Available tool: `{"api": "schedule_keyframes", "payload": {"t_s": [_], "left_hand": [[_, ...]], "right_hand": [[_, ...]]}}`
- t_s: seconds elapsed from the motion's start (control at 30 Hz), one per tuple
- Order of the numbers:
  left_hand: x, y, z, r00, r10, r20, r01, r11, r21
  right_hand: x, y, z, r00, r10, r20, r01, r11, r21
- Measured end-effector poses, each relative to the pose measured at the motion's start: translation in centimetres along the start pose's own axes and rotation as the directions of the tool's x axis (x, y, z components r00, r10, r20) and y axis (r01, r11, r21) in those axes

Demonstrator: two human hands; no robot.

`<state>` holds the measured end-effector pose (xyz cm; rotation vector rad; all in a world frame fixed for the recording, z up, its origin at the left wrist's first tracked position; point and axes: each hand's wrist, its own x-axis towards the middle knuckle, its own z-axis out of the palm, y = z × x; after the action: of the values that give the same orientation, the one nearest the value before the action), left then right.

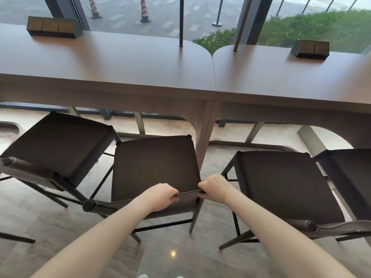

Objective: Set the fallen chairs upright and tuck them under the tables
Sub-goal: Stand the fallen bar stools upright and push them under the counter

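Upright chair (154,167), backrest (top edge) under fingers (174,192)

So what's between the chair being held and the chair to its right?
The head view shows the table leg and bare floor between the held chair and right chair.

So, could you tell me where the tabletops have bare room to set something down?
The left table is bare between its box and the thin post. The right table is bare in front of its box. Crowded only at those boxes.
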<state>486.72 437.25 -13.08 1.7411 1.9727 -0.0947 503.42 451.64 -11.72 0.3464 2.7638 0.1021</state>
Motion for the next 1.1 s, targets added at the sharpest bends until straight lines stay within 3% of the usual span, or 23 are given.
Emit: {"api": "schedule_keyframes", "payload": {"t_s": [0.2,0.27,0.4,0.5,0.73,0.83,0.97,1.1], "left_hand": [[-0.4,0.3,-0.2,0.998,-0.018,-0.057,0.019,1.0,0.017],[-1.4,-0.2,-0.5,0.995,-0.019,-0.1,0.021,1.0,0.019],[-4.8,-2.5,-0.5,0.978,-0.088,-0.19,0.093,0.996,0.017],[-8.0,-4.8,-0.3,0.966,-0.184,-0.18,0.194,0.98,0.041],[-11.8,-10.3,0.2,0.937,-0.32,-0.139,0.343,0.916,0.207],[-11.5,-11.9,0.2,0.942,-0.314,-0.114,0.334,0.905,0.265],[-10.8,-13.9,-0.4,0.981,-0.188,-0.045,0.19,0.897,0.4],[-9.8,-16.3,-1.9,0.988,-0.154,-0.011,0.145,0.895,0.421]], "right_hand": [[1.2,-1.5,-0.8,0.981,0.125,0.147,-0.119,0.992,-0.048],[1.9,-2.4,-1.1,0.976,0.125,0.179,-0.13,0.991,0.016],[3.7,-5.7,-1.9,0.997,0.014,0.077,-0.033,0.969,0.246],[5.1,-9.0,-2.8,0.998,-0.065,0.004,0.06,0.936,0.347],[8.3,-13.7,-3.9,0.994,-0.101,-0.052,0.113,0.933,0.342],[9.2,-14.6,-4.0,0.996,-0.072,-0.053,0.085,0.946,0.313],[10.0,-14.7,-3.8,0.998,-0.017,-0.054,0.032,0.954,0.297],[11.6,-15.4,-4.5,0.998,0.005,-0.066,0.014,0.962,0.272]]}}
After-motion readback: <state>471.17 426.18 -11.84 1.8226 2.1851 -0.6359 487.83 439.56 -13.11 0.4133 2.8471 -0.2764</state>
